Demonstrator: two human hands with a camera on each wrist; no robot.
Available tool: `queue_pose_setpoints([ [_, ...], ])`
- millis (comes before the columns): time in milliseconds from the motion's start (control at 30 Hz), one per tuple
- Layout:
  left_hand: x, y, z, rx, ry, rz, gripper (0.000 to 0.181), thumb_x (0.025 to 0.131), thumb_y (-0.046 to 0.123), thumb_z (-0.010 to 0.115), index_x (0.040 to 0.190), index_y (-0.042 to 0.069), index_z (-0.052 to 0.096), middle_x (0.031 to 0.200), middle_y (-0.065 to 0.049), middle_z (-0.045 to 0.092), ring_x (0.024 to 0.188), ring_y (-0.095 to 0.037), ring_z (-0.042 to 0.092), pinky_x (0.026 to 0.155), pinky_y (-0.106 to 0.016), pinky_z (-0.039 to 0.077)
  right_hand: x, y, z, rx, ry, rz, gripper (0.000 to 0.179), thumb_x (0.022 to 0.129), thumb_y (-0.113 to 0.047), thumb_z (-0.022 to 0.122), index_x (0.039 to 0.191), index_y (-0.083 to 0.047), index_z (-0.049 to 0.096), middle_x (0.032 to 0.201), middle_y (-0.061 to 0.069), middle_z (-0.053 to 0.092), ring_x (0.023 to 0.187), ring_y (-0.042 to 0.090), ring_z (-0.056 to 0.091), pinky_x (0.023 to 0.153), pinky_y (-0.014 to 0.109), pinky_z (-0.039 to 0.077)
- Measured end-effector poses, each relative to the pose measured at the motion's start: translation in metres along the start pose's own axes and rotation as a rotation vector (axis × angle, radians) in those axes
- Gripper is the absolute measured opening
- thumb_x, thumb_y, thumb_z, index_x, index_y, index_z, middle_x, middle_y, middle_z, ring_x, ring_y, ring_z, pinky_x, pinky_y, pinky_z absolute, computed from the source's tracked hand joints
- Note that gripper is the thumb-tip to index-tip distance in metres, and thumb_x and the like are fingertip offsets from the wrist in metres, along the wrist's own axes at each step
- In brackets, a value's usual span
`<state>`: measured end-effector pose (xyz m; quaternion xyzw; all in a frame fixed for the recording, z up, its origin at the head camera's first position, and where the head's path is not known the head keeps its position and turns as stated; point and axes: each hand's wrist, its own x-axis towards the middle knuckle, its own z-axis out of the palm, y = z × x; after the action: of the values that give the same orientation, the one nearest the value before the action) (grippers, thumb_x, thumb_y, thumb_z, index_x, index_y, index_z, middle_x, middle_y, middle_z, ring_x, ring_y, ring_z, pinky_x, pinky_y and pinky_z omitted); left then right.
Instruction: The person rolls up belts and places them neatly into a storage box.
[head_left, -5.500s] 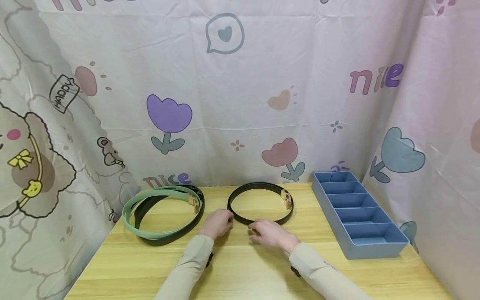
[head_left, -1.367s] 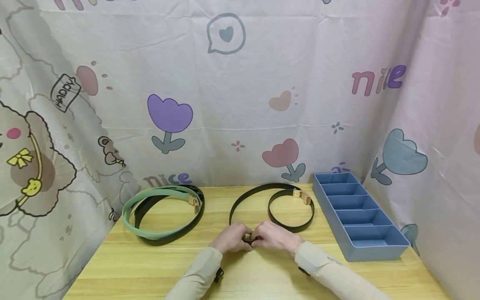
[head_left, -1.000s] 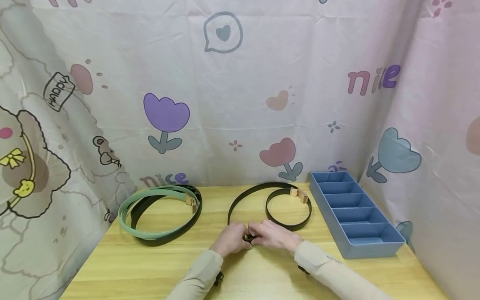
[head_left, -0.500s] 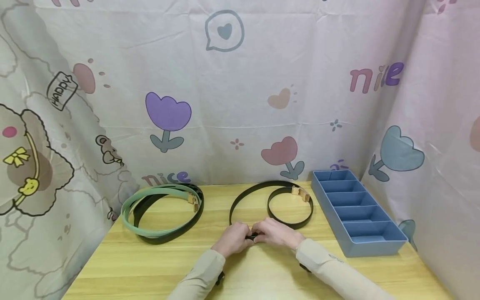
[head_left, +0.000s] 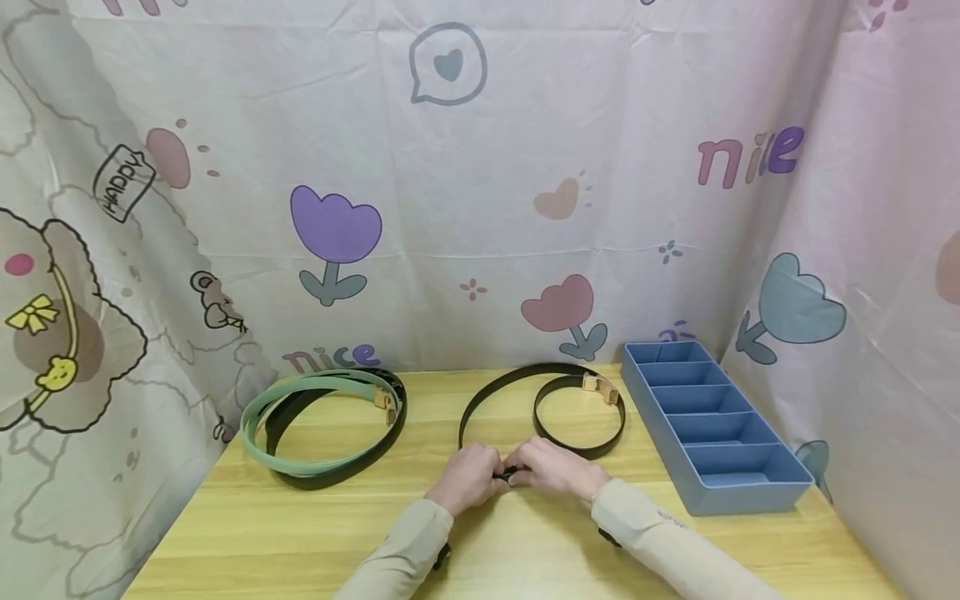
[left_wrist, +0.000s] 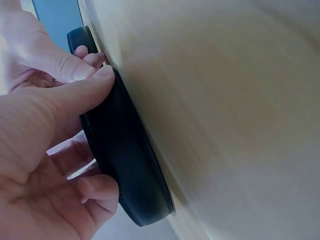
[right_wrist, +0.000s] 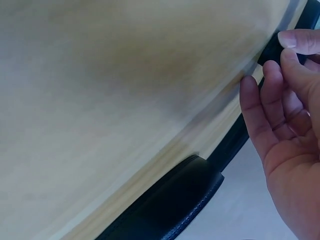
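Observation:
A black belt (head_left: 480, 398) with a gold buckle (head_left: 600, 387) stands on its edge on the table. Its buckle end makes a small ring at the right, and the rest curves round in a wider arc to both hands. My left hand (head_left: 468, 479) pinches the strap at the front. Close beside it, my right hand (head_left: 555, 467) pinches the same belt, with a short dark piece showing between the two. In the left wrist view, the left thumb (left_wrist: 85, 95) lies along the strap (left_wrist: 127, 155). The right wrist view shows the right thumb and index finger meeting at the strap (right_wrist: 272, 50).
To the left lie a light green belt (head_left: 258, 450) and a dark belt (head_left: 330, 478) coiled together, with a gold buckle (head_left: 386, 406) at their right side. A blue divided box (head_left: 750, 500) stands at the right of the wooden table (head_left: 247, 542). A patterned curtain (head_left: 465, 183) hangs behind.
Earlier the black belt was one ring with both hands apart near it. Its buckle end has since moved right into a smaller ring, and the hands have come together on the strap.

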<state>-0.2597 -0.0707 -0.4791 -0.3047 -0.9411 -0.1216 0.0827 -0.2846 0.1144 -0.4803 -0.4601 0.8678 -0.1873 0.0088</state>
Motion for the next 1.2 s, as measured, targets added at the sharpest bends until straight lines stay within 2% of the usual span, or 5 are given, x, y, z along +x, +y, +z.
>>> queue_pose_setpoints([
  [267, 0.003, 0.001, 0.001, 0.009, 0.028, -0.009, 0.042, 0.075, 0.029, 0.083, 0.047, 0.02, 0.053, 0.051, 0.014, 0.044, 0.049, -0.004, 0.035, 0.047, -0.019, 0.031, 0.0, 0.0, -0.004, 0.014, -0.009, 0.031, 0.011, 0.09, -0.017, 0.069, 0.098, -0.021, 0.075, 0.09, -0.012, 0.073, 0.072, -0.007, 0.058, 0.069, 0.009, 0.047],
  [533, 0.003, 0.003, 0.0, -0.029, 0.002, -0.041, 0.044, 0.075, 0.029, 0.083, 0.047, 0.02, 0.051, 0.051, 0.014, 0.042, 0.048, -0.004, 0.034, 0.045, -0.02, 0.03, 0.0, 0.0, -0.003, 0.043, -0.016, 0.069, 0.01, 0.09, -0.017, 0.069, 0.095, -0.023, 0.075, 0.088, -0.012, 0.073, 0.069, -0.007, 0.055, 0.066, 0.011, 0.047],
  [800, 0.001, 0.006, -0.002, -0.044, 0.002, -0.072, 0.046, 0.078, 0.022, 0.081, 0.05, 0.019, 0.045, 0.052, 0.011, 0.04, 0.05, -0.006, 0.034, 0.046, -0.022, 0.031, 0.002, -0.004, -0.001, -0.011, -0.007, 0.112, 0.005, 0.09, -0.016, 0.069, 0.09, -0.021, 0.071, 0.077, -0.012, 0.067, 0.062, -0.005, 0.051, 0.057, 0.013, 0.044],
  [1033, 0.002, 0.013, -0.005, -0.058, -0.1, -0.05, 0.024, 0.078, -0.003, 0.065, 0.065, 0.015, 0.054, 0.065, 0.005, 0.049, 0.059, -0.009, 0.041, 0.055, -0.023, 0.037, 0.0, -0.004, 0.0, -0.027, 0.06, 0.178, 0.012, 0.086, -0.027, 0.073, 0.092, -0.016, 0.074, 0.082, -0.007, 0.072, 0.064, -0.007, 0.056, 0.059, 0.011, 0.047],
  [1200, 0.004, 0.016, -0.005, -0.093, -0.18, 0.036, 0.023, 0.078, -0.007, 0.06, 0.069, 0.013, 0.054, 0.069, 0.004, 0.048, 0.062, -0.008, 0.042, 0.056, -0.021, 0.038, -0.001, -0.003, 0.001, -0.074, 0.099, 0.163, 0.019, 0.081, -0.036, 0.076, 0.084, -0.018, 0.072, 0.076, -0.008, 0.07, 0.062, -0.005, 0.056, 0.059, 0.012, 0.047],
])
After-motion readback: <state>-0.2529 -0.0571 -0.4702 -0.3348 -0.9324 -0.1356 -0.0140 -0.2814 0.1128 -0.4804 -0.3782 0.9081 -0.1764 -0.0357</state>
